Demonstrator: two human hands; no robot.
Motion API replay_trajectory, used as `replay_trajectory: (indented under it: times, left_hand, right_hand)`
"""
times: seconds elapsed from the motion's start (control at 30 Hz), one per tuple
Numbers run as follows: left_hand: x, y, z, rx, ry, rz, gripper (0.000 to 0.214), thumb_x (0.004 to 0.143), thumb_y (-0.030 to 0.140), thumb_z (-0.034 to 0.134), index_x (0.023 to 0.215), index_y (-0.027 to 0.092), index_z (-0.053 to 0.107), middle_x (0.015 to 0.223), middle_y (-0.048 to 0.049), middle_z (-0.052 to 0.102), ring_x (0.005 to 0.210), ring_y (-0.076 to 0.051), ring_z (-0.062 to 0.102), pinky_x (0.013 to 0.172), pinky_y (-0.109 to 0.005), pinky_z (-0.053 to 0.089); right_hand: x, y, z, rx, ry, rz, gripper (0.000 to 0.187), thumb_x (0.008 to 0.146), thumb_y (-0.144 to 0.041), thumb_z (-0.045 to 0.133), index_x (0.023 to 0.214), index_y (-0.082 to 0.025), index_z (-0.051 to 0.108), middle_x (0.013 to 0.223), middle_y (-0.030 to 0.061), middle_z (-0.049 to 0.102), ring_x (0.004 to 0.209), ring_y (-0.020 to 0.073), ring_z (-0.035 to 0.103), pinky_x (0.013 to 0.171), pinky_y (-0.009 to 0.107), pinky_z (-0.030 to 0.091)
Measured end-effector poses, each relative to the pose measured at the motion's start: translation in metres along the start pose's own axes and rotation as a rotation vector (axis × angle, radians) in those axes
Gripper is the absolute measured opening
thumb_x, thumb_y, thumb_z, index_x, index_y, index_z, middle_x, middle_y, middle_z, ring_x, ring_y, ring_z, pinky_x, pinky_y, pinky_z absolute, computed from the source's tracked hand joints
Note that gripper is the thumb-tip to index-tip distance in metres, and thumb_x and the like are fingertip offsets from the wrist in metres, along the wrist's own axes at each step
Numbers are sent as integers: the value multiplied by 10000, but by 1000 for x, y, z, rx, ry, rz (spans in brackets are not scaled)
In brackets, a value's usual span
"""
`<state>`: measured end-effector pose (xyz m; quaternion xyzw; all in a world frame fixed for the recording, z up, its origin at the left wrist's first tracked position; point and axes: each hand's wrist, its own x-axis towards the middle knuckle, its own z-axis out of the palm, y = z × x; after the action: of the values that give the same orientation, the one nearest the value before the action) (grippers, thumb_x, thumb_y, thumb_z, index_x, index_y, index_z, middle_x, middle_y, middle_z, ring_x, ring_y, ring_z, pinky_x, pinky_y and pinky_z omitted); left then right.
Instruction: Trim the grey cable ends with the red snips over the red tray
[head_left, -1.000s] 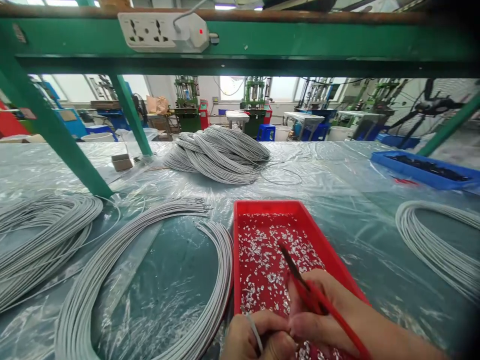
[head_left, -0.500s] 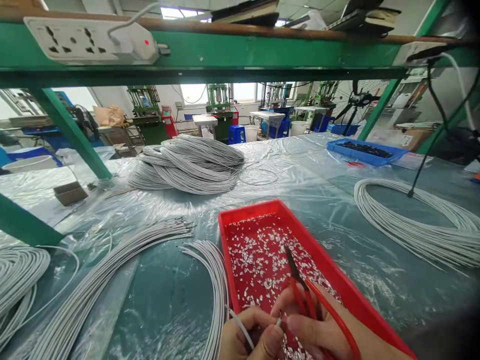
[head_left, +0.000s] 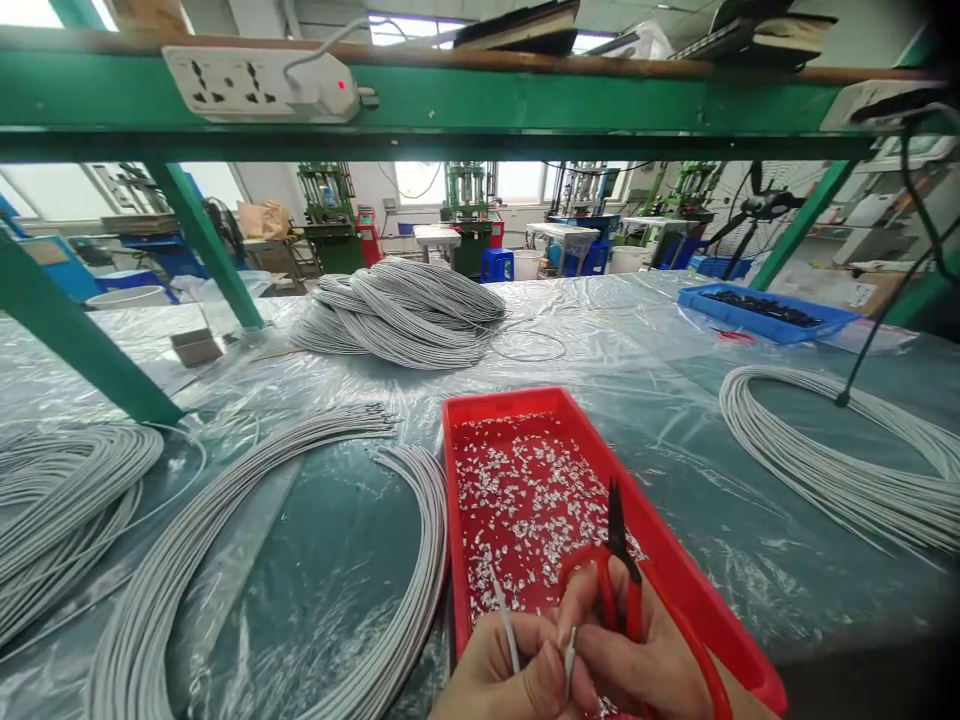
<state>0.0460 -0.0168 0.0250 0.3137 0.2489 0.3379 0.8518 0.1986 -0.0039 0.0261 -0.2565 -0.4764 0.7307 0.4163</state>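
Note:
My left hand point(head_left: 514, 670) pinches a thin grey-white cable point(head_left: 505, 622) between thumb and fingers. One stretch of the cable rises past the index finger, and a short cable end shows at the fingertips. Pressed close beside it, my right hand point(head_left: 630, 640) has thumb and index finger at that cable end. Red-handled scissors point(head_left: 619, 560) rest in the right hand, their dark blades pointing up and away. Both hands are over the near part of a red tray point(head_left: 450, 470), whose floor is strewn with small silvery scraps point(head_left: 525, 490).
Bundled cables point(head_left: 172, 560) curve left of the tray. A cable heap point(head_left: 405, 315) lies behind it, and a coil point(head_left: 832, 450) lies right. A blue tray point(head_left: 697, 300) holds dark pieces. A green shelf beam point(head_left: 525, 100) with a power strip point(head_left: 262, 85) crosses above.
The view has swung a little left, so the bench appears shifted right. The scissors now point more upright. Both hands stay together at the cable end.

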Motion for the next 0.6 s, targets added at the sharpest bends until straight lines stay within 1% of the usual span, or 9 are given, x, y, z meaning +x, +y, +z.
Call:
replay_trajectory:
  times: [0.07, 0.17, 0.23, 0.37, 0.43, 0.47, 0.53, 0.6]
  left_hand:
    - [4, -4, 4, 0, 4, 20, 494, 643, 585, 766, 648, 115, 613, 414, 70, 377, 356, -7, 279, 393, -151, 179]
    - [10, -12, 9, 1, 17, 51, 478, 674, 573, 752, 647, 117, 609, 394, 70, 379, 350, -13, 313, 396, -148, 187]
    - [12, -16, 12, 8, 27, 66, 467, 682, 564, 751, 661, 115, 623, 396, 66, 396, 347, -12, 334, 395, -144, 196]
    - [14, -18, 15, 25, 72, 62, 439, 697, 539, 748, 698, 110, 650, 407, 58, 449, 312, 7, 292, 347, -132, 166]
    - [15, -18, 16, 14, 100, 66, 422, 693, 523, 757, 712, 115, 652, 442, 43, 503, 300, 17, 299, 318, -119, 139]
    - [15, -17, 18, 6, 108, 77, 417, 670, 516, 776, 720, 122, 650, 447, 42, 518, 300, 16, 324, 312, -107, 147]
    - [14, -17, 22, 8, 162, 130, 424, 583, 490, 837, 727, 140, 645, 446, 50, 536, 317, 0, 405, 319, -85, 231]
    - [13, -17, 28, 66, 283, 215, 440, 483, 427, 896, 710, 143, 647, 461, 57, 551, 365, -28, 494, 367, -97, 369]
  right_hand:
    - [-4, 1, -4, 17, 9, 10, 316, 759, -453, 773, 777, -151, 683, 579, -9, 580, 525, 69, 530, 497, 144, 396]
    - [-12, 0, -14, 10, 27, 51, 329, 752, -466, 774, 811, -161, 667, 605, -4, 603, 556, 92, 565, 536, 181, 421]
    - [-18, -2, -19, -37, 65, 54, 314, 754, -453, 774, 788, -159, 670, 579, -7, 603, 520, 87, 541, 514, 181, 405]
    - [-22, -9, -20, -149, 178, 10, 244, 750, -387, 765, 738, -156, 689, 558, -9, 585, 499, 83, 483, 484, 187, 350]
    - [-22, -11, -20, -191, 202, -7, 243, 737, -386, 744, 733, -150, 685, 546, -11, 554, 487, 94, 465, 470, 204, 333]
    - [-21, -12, -21, -212, 206, -16, 246, 728, -386, 735, 729, -147, 681, 543, -14, 535, 480, 96, 448, 464, 209, 326]
    - [-20, -12, -25, -261, 225, -37, 232, 718, -371, 724, 722, -145, 670, 545, -26, 495, 475, 91, 404, 459, 210, 318]
    - [-19, -12, -28, -315, 231, -52, 210, 708, -353, 717, 729, -150, 666, 549, -39, 455, 484, 91, 378, 458, 208, 315]
